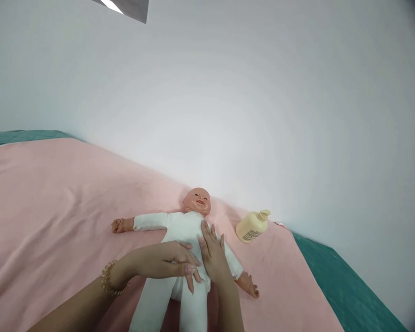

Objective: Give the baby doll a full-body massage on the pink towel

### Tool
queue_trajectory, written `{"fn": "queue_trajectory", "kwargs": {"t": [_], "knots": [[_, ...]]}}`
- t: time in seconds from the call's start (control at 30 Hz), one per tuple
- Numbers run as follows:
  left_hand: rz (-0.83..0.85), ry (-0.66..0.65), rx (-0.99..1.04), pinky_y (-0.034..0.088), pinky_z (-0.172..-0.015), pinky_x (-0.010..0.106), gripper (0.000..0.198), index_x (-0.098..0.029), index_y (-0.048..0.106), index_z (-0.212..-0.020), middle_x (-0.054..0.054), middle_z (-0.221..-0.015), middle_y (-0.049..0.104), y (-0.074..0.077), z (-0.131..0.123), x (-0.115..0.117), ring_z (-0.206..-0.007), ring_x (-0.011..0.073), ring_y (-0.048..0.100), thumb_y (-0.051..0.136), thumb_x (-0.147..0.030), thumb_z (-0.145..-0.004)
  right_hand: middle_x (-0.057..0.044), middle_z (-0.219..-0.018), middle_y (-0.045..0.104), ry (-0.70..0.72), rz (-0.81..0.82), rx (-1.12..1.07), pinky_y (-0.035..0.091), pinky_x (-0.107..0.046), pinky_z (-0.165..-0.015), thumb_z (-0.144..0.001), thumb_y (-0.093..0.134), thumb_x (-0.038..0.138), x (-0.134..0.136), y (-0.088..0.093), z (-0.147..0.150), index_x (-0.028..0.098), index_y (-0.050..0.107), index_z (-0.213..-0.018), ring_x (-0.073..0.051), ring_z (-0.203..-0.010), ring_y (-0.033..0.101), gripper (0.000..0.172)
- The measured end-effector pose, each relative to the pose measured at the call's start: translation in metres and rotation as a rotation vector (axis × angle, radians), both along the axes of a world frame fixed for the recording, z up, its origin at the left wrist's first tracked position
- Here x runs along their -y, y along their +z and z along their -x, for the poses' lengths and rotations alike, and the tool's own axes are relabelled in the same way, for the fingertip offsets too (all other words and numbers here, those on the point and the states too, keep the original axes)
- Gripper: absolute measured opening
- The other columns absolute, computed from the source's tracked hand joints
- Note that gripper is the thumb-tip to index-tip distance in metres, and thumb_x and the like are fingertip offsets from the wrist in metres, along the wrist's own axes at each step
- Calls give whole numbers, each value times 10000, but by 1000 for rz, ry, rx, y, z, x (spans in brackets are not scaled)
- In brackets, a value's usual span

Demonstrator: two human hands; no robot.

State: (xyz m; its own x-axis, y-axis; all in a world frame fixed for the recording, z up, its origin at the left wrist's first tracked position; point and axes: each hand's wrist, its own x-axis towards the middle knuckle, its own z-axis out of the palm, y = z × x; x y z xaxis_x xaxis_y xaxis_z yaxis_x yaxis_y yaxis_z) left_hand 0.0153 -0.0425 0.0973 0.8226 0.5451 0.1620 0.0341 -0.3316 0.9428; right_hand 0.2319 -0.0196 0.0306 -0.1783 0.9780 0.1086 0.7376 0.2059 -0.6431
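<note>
One doll (181, 232), clock's centre; left hand (174, 260), right hand (214, 258), two total; one bracelet (107, 279), eight o'clock; one bottle (251, 227), three o'clock; one sheet (58, 203); two green patches (339, 281), ten o'clock, three-to-four.

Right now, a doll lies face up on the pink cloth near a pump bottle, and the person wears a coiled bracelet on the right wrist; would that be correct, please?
The wrist is wrong: the head view shows the coiled bracelet on the person's left wrist; the rest holds.

Left hand (180, 259) and right hand (212, 253) are over a doll (184, 230) near a yellow pump bottle (251, 226).
</note>
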Motion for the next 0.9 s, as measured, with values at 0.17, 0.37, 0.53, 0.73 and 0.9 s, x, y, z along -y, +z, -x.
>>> {"fn": "queue_trajectory", "kwargs": {"t": [0.17,0.37,0.53,0.73,0.9], "knots": [[-92,-2,62,232,-1161,395,393,-331,789,-982,20,-1059,745,-14,-5,-5,-1139,271,626,449,-524,-943,-40,-1537,371,-13,-9,-198,104,-521,-1209,-980,263,575,-2,-2,-7,230,405,-1468,-254,-1469,224,614],[-255,9,-96,161,-1194,368,365,-340,683,-1217,-20,-1250,668,-27,-16,-10,-1302,223,503,437,-463,-976,-88,-1358,553,-51,-135,-313,453,-462,-1026,-968,498,434,1,3,-13,238,580,-1268,-247,-1205,554,368],[-414,176,-238,112,-1206,420,365,-358,601,-1309,-41,-1451,494,-41,-17,-18,-1404,215,363,397,-396,-1009,-85,-1284,567,-29,-160,-325,519,-431,-921,-956,549,371,4,5,-13,212,579,-1222,-219,-1086,595,311],[-509,368,-451,37,-1178,558,453,-356,384,-1472,-10,-1577,272,-62,-10,-39,-1481,250,146,319,-433,-1030,-90,-1320,548,42,-152,-342,496,-462,-958,-949,563,376,4,10,-8,212,568,-1245,-235,-1129,578,339],[-583,559,-541,68,-1156,613,475,-334,321,-1502,12,-1575,277,-72,-11,-43,-1467,264,204,240,-411,-1041,-71,-1490,450,140,-156,-365,317,-492,-1142,-938,434,601,9,22,3,286,522,-1363,-269,-1397,374,536]]}}
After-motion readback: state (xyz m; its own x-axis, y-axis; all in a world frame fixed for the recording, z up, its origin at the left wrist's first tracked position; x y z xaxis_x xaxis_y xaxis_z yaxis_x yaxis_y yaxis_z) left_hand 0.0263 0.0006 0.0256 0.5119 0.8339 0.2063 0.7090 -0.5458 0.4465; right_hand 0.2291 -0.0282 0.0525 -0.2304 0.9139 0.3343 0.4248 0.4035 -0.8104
